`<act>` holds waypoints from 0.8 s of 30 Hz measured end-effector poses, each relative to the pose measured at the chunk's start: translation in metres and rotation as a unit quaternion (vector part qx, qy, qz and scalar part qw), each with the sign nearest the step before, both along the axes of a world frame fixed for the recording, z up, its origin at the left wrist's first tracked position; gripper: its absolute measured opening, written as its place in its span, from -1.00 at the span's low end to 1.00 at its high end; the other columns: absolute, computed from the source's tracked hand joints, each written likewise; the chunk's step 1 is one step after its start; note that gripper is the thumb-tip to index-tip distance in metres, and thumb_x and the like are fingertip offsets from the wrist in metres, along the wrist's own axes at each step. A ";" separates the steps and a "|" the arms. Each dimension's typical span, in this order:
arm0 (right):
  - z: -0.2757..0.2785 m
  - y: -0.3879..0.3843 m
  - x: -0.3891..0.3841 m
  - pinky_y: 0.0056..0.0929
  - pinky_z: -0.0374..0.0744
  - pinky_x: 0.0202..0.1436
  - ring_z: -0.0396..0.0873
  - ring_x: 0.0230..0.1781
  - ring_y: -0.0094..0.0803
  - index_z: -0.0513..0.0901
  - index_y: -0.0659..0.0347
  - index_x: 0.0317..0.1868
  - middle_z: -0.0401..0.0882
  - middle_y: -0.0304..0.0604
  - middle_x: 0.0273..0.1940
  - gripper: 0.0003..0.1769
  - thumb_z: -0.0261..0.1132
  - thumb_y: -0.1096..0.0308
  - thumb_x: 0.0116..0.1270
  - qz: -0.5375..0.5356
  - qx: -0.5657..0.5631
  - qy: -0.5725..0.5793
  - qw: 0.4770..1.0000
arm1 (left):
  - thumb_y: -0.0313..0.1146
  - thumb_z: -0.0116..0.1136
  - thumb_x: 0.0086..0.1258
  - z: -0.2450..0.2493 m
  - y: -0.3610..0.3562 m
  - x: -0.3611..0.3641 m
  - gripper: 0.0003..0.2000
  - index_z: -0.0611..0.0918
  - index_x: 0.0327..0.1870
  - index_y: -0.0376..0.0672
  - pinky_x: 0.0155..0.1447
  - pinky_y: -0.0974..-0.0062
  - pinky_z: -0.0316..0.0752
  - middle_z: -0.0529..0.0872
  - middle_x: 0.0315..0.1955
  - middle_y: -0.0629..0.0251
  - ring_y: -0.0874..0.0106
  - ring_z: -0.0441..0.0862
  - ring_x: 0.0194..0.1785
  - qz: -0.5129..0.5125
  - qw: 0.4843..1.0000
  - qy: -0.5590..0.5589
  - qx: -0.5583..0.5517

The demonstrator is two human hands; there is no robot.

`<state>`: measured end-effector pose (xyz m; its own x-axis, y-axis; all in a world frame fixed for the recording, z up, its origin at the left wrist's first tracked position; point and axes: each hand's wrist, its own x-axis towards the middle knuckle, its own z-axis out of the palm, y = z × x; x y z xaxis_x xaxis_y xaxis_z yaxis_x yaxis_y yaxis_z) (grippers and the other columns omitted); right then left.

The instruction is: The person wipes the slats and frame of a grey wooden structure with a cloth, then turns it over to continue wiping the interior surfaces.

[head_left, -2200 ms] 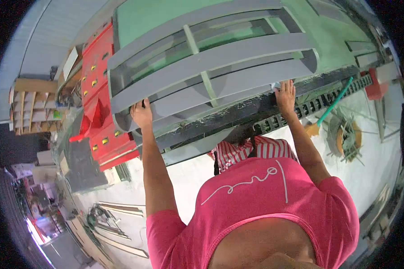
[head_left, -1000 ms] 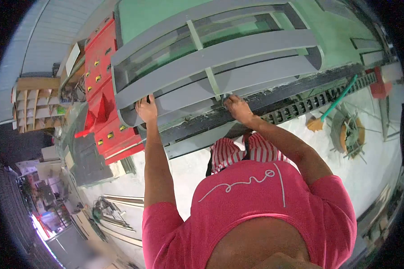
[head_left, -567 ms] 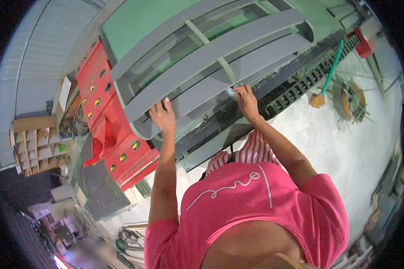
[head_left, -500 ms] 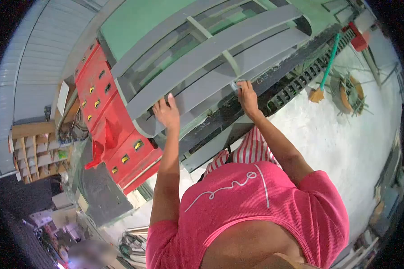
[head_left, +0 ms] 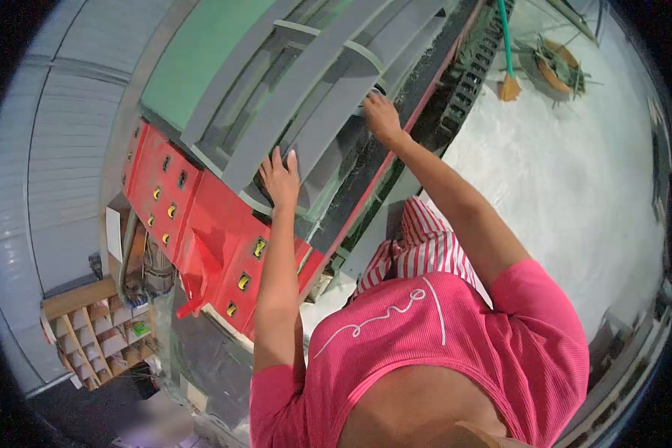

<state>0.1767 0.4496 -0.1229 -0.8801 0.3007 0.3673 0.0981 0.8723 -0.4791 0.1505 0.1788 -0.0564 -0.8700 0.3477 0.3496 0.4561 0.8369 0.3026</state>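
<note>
A large grey slatted frame point(head_left: 276, 112) with long curved boards and pale crosspieces lies across the green machine bed point(head_left: 194, 67). My left hand point(head_left: 280, 183) rests on the near left end of the frame, fingers spread over the edge of a board. Farther right, my right hand point(head_left: 383, 119) is at the inner edge of the front board, near a crosspiece point(head_left: 364, 56). Its fingers are bent and pinched together. What sits under those fingertips is mostly hidden.
A red machine panel point(head_left: 201, 224) with yellow-marked slots stands at left. Along the front edge runs a black toothed rail point(head_left: 467, 82). On the pale floor are a green-handled broom point(head_left: 508, 86) and a round basket point(head_left: 560, 67) of scraps. Wooden pigeonhole shelves point(head_left: 101, 328) stand lower left.
The view has turned, so the machine and frame appear more steeply slanted. My right hand has gone from the front board's outer side, where a small pale pad showed, to its inner edge.
</note>
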 end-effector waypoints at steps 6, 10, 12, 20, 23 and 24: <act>-0.020 -0.009 -0.012 -0.15 0.19 0.34 0.21 0.28 -0.10 0.40 0.24 0.16 0.34 -0.06 0.18 -0.47 0.17 0.42 0.11 -0.007 0.200 -0.088 0.976 | -0.12 0.03 0.38 -0.004 0.001 -0.006 -0.58 0.56 0.04 -0.31 0.29 0.09 0.21 0.46 0.11 -0.12 -0.06 0.35 0.20 -0.001 0.999 0.007 0.047; -0.024 -0.027 0.003 -0.14 0.08 0.42 0.14 0.36 -0.12 0.37 0.22 0.21 0.31 -0.03 0.24 -0.43 0.17 0.40 0.12 0.077 0.160 -0.065 0.982 | -0.13 0.02 0.38 -0.007 -0.002 -0.008 -0.60 0.57 0.01 -0.30 0.28 0.11 0.24 0.48 0.10 -0.09 -0.03 0.37 0.19 -0.017 0.999 0.013 0.049; -0.026 -0.049 0.029 -0.14 0.04 0.45 0.12 0.38 -0.12 0.34 0.22 0.25 0.29 -0.03 0.27 -0.40 0.16 0.37 0.13 0.186 0.198 -0.065 0.960 | -0.15 0.02 0.38 -0.008 -0.002 -0.008 -0.62 0.58 0.00 -0.30 0.27 0.11 0.25 0.49 0.10 -0.07 -0.03 0.38 0.18 -0.007 0.999 0.018 0.045; -0.020 -0.121 0.036 -0.17 0.13 0.41 0.22 0.34 -0.20 0.47 0.11 0.16 0.36 -0.10 0.23 -0.55 0.07 0.35 0.22 0.362 -0.007 0.010 0.932 | -0.18 -0.01 0.40 -0.003 0.001 -0.007 -0.65 0.57 0.02 -0.26 0.23 0.23 0.31 0.52 0.07 0.00 0.06 0.43 0.16 0.015 0.997 -0.006 0.073; -0.016 -0.145 0.014 -0.18 0.20 0.35 0.35 0.25 -0.20 0.56 0.13 0.03 0.48 -0.11 0.12 -0.63 0.09 0.35 0.19 0.359 0.041 -0.023 0.932 | -0.19 0.02 0.38 -0.006 0.002 -0.010 -0.66 0.57 0.02 -0.24 0.24 0.20 0.31 0.53 0.06 0.00 0.06 0.43 0.17 0.006 0.997 -0.008 0.074; -0.022 -0.158 0.007 -0.20 0.24 0.33 0.44 0.14 -0.19 0.58 0.15 -0.03 0.55 -0.11 0.04 -0.66 0.12 0.35 0.16 0.355 0.041 -0.060 0.932 | -0.21 0.01 0.39 -0.006 0.001 -0.009 -0.67 0.57 0.02 -0.23 0.24 0.20 0.30 0.53 0.06 0.00 0.06 0.43 0.17 0.003 0.998 -0.007 0.066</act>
<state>0.1833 0.2920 -0.1452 -0.8828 -0.3976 0.2501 -0.4693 0.7708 -0.4308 0.1411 0.1799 -0.0624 -0.8772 0.2932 0.3803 0.4456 0.7920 0.4173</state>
